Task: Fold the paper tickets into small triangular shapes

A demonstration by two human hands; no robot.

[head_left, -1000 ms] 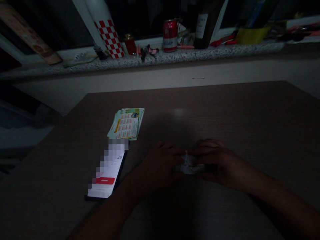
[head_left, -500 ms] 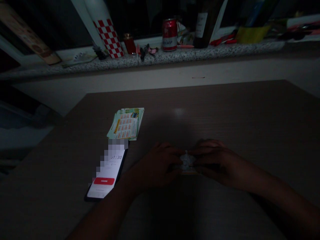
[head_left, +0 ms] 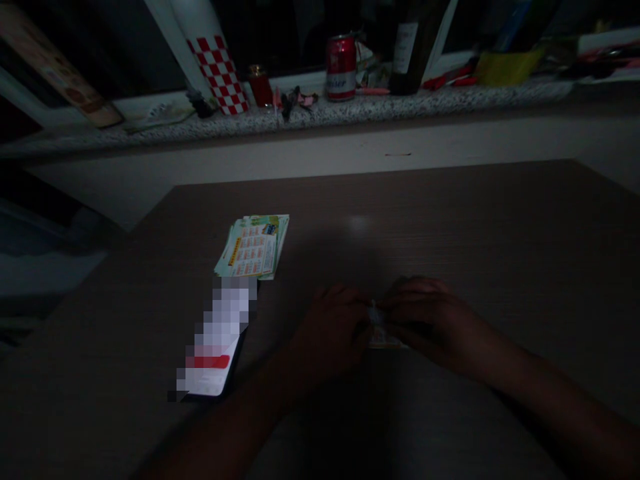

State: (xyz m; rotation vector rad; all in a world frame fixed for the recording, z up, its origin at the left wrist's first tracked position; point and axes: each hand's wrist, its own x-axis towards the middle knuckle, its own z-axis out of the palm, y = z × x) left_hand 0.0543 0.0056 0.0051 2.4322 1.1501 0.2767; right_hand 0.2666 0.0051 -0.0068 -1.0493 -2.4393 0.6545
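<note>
Small printed paper, right of the phone, is grasped from its left by the left hand and from its right by the right hand. Fine two-handed handling is judged in hand; even finger pressure is next called for.

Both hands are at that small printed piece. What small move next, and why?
I'd probably ease the right hand slightly outward while the left hand steadies the other side. Both hands crowd over the small printed piece, hiding much of it, and the dim light makes its edges hard to judge.
</note>
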